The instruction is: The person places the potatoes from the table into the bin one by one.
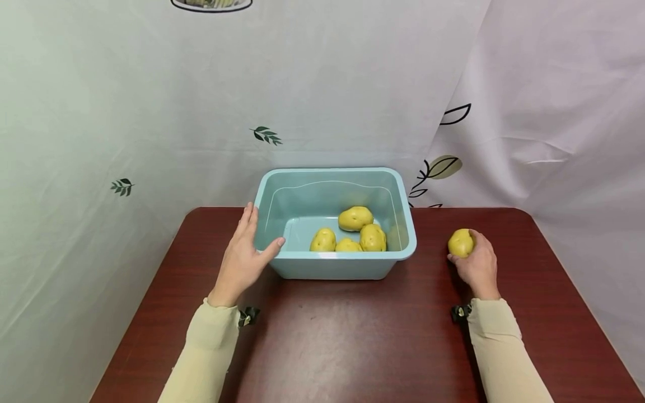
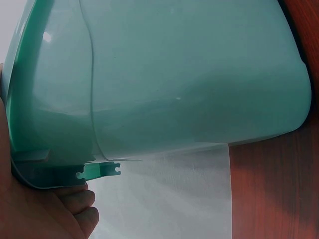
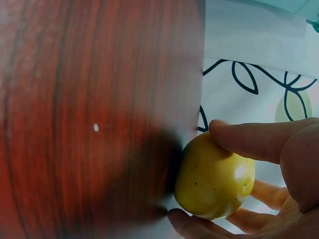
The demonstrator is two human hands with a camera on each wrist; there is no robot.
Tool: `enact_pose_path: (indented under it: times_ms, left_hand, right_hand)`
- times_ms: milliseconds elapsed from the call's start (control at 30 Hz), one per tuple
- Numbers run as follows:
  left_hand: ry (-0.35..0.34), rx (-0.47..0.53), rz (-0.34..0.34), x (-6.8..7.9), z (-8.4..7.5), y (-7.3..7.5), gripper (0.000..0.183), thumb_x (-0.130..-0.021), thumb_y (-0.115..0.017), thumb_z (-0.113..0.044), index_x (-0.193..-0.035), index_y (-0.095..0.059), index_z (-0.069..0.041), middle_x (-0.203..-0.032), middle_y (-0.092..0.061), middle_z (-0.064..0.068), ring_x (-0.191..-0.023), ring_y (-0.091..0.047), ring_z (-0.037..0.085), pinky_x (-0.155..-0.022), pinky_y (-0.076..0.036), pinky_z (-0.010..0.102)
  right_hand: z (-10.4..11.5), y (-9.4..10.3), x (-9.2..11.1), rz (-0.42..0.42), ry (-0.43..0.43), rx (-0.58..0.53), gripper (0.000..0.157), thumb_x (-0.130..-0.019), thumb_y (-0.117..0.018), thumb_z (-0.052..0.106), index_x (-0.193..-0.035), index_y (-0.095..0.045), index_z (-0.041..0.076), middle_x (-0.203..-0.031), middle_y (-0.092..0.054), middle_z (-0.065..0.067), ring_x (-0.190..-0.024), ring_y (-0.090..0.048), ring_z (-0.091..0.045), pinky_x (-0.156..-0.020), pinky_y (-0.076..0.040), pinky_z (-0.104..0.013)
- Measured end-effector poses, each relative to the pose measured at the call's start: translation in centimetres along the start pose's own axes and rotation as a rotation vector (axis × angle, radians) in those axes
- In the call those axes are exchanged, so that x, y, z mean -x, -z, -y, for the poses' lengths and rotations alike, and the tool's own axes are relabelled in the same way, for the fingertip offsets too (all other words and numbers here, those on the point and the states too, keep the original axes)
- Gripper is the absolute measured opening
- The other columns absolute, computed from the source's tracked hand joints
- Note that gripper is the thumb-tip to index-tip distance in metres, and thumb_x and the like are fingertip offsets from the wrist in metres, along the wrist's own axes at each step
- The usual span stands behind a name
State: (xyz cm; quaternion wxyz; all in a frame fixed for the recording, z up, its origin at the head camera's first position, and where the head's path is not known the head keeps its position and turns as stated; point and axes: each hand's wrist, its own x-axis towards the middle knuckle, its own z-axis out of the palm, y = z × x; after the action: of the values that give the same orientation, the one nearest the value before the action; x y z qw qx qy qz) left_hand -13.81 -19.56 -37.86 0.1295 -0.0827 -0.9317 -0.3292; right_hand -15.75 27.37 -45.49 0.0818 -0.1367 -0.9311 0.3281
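Note:
Toward the right of the table my right hand point(image 1: 478, 264) grips a yellow potato point(image 1: 461, 243). In the right wrist view the thumb point(image 3: 249, 139) lies across one side of this potato point(image 3: 214, 177) and the fingers are on the other, with the potato close over the tabletop. My left hand point(image 1: 243, 258) rests at the front left corner of a light blue plastic tub point(image 1: 330, 266), its fingers straight along the left rim and its thumb over the front rim. Several potatoes point(image 1: 355, 218) lie inside the tub, toward its right half; the front wall partly hides the nearest ones.
The tub stands near the back edge of a dark red wooden table point(image 1: 347, 336). Behind the table hangs a pale cloth point(image 1: 342, 101) with printed leaves. A small pale speck point(image 3: 96, 127) shows on the tabletop in the right wrist view.

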Motion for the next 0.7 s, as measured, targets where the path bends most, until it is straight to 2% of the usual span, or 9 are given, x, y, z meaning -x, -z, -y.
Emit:
enact_pose_path:
  times_ms: [467,700]
  left_hand:
    - [-0.009,-0.003,-0.004,0.06,-0.03,0.03,0.092,-0.082,-0.057,-0.059,-0.148,-0.015,-0.01,-0.154,-0.003,-0.009,-0.141,-0.011,0.015,-0.105,-0.026,0.05]
    - [-0.007,-0.006,-0.005,0.05,0.03,0.07,0.092,-0.082,-0.056,-0.06,-0.148,-0.016,-0.01,-0.154,-0.003,-0.009,-0.141,-0.011,0.015,-0.105,-0.026,0.049]
  right_hand:
    - [0.0,-0.03,0.37,-0.04,-0.025,-0.015,0.075,-0.077,-0.072,0.012,-0.14,-0.035,-0.001,-0.135,-0.039,-0.028,-0.117,-0.037,-0.047,-0.093,-0.03,-0.058]
    - [0.08,-0.17,0.63,-0.053,-0.007,-0.013,0.072,-0.078,-0.072,0.014,-0.139,-0.037,-0.001,-0.135,-0.041,-0.026,-0.117,-0.038,-0.046,-0.094,-0.03,-0.057]
